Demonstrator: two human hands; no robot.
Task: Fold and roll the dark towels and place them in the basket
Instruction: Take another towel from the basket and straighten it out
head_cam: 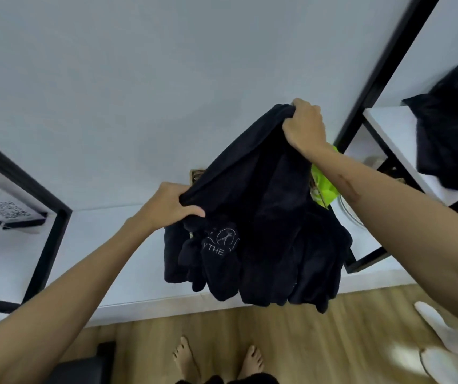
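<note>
You hold a dark towel (258,217) above the counter (117,234) — left hand (166,205) and right hand (304,124) each gripping a top corner, fingers curled tight. Pull the edge taut and level before laying it flat — it hangs bunched.

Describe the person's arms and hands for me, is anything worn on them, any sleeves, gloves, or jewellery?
Both arms are bare from the hands to the frame's edge: no sleeves, gloves, watch or bracelets show. The left hand and the right hand carry no visible rings. The right forearm bears a long dark streak-like mark along its upper side. Nothing else is worn on either arm.
</note>
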